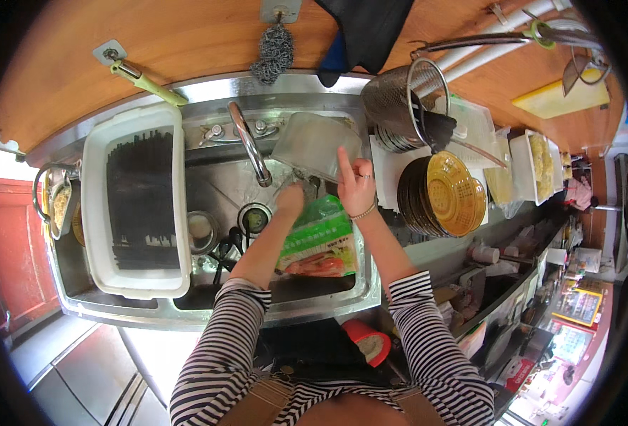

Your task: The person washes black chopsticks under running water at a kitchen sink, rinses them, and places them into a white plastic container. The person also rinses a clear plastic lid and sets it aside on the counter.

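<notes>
At the right side of the sink (271, 312), my right hand (358, 184) grips the edge of a translucent plastic container (317, 142), index finger stretched along it. The container is tilted beside the faucet (246, 142). My left hand (290, 200) is low in the basin just below the container, closed around something greyish; its fingers are blurred and partly hidden. Between my forearms lies a green plastic food bag (321, 238) with a food picture on it. Left of my left forearm are a drain strainer (255, 219), dark-handled utensils (227, 254) and a metal cup (202, 231).
A large white tub (94, 213) with a dark inside stands across the sink's left side. To the right are stacked yellow bowls (456, 193) and a mesh strainer basket (392, 96). A steel scrubber (275, 53) and green-handled tool (147, 84) hang on the wall. Below sits a red container (366, 341).
</notes>
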A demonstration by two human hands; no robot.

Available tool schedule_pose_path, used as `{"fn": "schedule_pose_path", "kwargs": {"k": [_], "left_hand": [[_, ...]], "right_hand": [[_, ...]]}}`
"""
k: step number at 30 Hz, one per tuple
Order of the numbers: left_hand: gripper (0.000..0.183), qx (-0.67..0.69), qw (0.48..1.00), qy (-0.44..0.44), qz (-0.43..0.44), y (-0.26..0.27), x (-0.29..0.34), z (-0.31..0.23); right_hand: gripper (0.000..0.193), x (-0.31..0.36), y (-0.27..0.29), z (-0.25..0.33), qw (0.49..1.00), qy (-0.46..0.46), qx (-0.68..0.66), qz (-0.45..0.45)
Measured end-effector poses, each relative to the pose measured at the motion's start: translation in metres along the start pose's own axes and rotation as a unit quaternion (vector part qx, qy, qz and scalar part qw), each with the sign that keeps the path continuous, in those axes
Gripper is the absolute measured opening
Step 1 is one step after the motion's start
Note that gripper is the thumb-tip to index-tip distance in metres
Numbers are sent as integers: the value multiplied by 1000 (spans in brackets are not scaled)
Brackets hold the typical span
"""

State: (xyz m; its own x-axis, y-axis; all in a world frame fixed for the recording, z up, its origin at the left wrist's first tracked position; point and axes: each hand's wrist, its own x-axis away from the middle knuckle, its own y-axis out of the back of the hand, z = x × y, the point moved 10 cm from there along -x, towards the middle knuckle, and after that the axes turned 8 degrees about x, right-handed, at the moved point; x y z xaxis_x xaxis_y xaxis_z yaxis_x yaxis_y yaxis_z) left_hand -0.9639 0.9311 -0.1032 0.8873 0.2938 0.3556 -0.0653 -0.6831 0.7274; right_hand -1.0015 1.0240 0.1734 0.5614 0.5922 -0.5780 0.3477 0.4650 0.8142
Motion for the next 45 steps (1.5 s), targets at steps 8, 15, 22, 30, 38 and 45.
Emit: {"fn": "schedule_pose_path", "kwargs": {"k": [8,15,22,30,38,45], "left_hand": [[38,189,978,-22,-82,112,45,15],[56,139,967,-177,-117,160,44,-5],[71,182,972,44,-138,198,56,-19],[59,655,743,125,-68,176,55,14],[45,696,714,-51,46,182,69,-10],[46,522,849,19,-82,196,88,-10]], "right_hand": [[59,12,61,16,993,117,-8,-3],[59,29,165,19,991,12,-65,-112],[68,103,213,0,942,-241,-176,-157],[61,265,190,-51,739,-606,-261,-138],[63,469,265,-92,313,-757,-398,-414],[60,526,330,-163,386,-762,-297,-426]]}}
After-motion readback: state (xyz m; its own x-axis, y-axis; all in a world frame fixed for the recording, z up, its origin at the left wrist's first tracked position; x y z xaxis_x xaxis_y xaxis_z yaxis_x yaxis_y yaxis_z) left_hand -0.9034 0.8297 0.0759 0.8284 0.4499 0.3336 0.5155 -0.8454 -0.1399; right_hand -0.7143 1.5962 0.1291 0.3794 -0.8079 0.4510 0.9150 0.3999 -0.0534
